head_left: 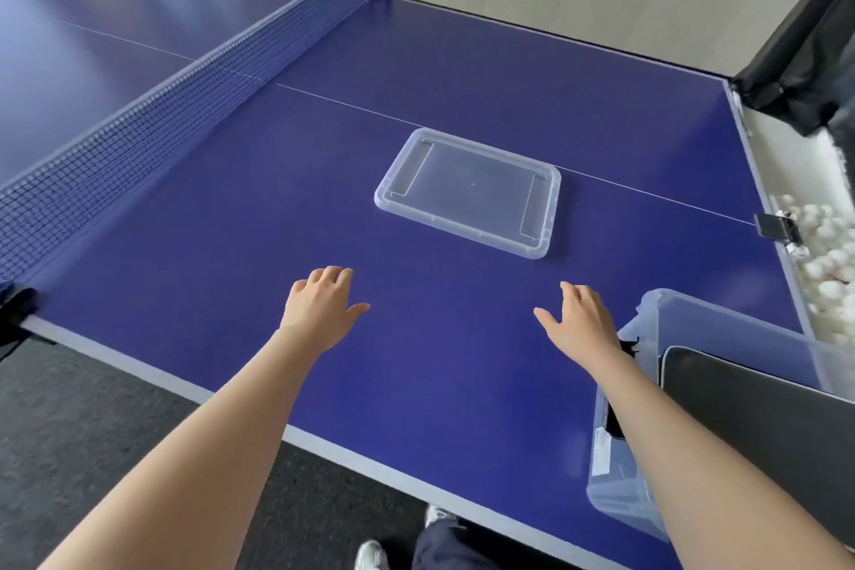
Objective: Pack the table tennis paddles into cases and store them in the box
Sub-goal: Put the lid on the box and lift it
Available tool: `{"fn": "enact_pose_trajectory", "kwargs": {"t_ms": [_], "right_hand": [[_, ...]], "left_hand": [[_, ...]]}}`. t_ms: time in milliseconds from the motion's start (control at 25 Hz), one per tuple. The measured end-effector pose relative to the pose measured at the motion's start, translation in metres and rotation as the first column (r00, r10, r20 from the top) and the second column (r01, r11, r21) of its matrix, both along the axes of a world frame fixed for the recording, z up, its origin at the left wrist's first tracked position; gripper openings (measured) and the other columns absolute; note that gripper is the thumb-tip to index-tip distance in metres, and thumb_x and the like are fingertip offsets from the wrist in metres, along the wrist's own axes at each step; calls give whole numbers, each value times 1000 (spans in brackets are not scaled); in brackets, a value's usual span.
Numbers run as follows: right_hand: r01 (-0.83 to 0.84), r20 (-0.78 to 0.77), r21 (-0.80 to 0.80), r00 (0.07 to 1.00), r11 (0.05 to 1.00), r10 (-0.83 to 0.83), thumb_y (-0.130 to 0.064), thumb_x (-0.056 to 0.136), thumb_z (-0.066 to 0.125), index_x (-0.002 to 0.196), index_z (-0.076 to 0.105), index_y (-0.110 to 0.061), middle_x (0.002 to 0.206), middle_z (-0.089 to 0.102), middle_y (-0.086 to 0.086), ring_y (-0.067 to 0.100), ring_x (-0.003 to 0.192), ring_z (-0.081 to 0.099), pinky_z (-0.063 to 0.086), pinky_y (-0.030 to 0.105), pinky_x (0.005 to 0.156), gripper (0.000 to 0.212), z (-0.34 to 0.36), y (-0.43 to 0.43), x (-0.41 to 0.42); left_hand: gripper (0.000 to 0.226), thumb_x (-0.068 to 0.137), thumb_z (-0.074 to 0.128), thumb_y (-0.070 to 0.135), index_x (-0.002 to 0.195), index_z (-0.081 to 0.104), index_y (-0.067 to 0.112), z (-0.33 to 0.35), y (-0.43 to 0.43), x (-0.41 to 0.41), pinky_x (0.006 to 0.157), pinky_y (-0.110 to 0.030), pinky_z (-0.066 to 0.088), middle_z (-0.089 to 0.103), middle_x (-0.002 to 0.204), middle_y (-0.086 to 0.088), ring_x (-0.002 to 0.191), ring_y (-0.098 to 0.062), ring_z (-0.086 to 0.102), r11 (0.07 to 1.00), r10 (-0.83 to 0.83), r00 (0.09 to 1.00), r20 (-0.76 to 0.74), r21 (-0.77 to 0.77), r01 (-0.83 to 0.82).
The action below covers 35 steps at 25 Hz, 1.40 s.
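the left hand (321,308) and the right hand (578,322) hover over the blue tabletop (231,245), fingers loosely spread, holding nothing. the clear lid (467,192) lies flat just beyond them. a black case (763,421) sits in the clear box (740,324) at the right edge

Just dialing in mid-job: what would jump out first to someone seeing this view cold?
First is the clear plastic lid, lying flat near the middle of the blue table. Nearer the camera, the left hand and right hand reach out over the table, fingers relaxed and holding nothing. At the right edge, a clear box holds a dark case.
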State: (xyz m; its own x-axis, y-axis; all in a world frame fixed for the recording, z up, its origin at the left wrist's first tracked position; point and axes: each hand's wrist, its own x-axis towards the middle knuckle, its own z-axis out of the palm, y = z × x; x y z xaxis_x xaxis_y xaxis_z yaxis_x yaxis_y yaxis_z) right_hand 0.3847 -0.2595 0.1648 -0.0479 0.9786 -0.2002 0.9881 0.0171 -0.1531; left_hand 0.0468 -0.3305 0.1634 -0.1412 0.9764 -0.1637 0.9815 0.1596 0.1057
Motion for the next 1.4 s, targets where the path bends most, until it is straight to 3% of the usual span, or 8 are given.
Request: {"fn": "enact_pose_trajectory", "kwargs": {"t_ms": [360,640,920,1080,1280,1400], "right_hand": [[151,-94,-59,983,987,-156,-45,95,47,146,24,-3,149,32,15,31,136,29,34,42,105,70,-21,102,0],[288,-239,-144,918,947,-316,-43,94,49,144,28,-1,148,32,15,30,138,26,31,43,106,69,-47,173,3],[388,-253,-137,876,911,-411,-42,93,50,142,30,2,148,33,15,29,139,23,26,41,112,69,-83,225,3],[437,-251,-146,852,888,-460,-43,91,52,137,37,3,138,41,15,30,134,26,27,40,109,67,-107,254,2],[487,-269,-158,816,859,-512,-42,90,56,143,32,-4,153,21,16,30,145,8,19,44,116,70,-129,261,-10],[516,-325,-122,787,848,-525,-34,90,59,141,34,0,153,20,16,30,144,11,21,40,115,67,-131,260,-16]], "left_hand": [[66,94,46,52,144,34,10,-23,127,-7,107,-38,30,41,146,-5,134,-25,36,1000,-3,1000,13,-15,3],[68,92,51,51,140,37,5,-42,219,-19,106,-45,29,41,144,-14,132,-33,36,994,107,989,103,-20,-106],[76,89,53,56,140,35,2,-76,311,-24,106,-48,27,37,144,-18,133,-36,32,977,209,959,191,-90,-195],[73,87,53,59,130,43,0,-96,350,-26,101,-47,31,41,134,-19,126,-35,35,960,265,947,181,-139,-242],[70,84,60,57,122,49,-1,-111,365,-25,99,-47,34,37,130,-18,122,-35,34,950,307,924,227,-128,-284],[74,81,66,55,125,46,-1,-114,364,-21,101,-45,34,34,133,-17,125,-34,32,943,329,911,249,-130,-305]]}}
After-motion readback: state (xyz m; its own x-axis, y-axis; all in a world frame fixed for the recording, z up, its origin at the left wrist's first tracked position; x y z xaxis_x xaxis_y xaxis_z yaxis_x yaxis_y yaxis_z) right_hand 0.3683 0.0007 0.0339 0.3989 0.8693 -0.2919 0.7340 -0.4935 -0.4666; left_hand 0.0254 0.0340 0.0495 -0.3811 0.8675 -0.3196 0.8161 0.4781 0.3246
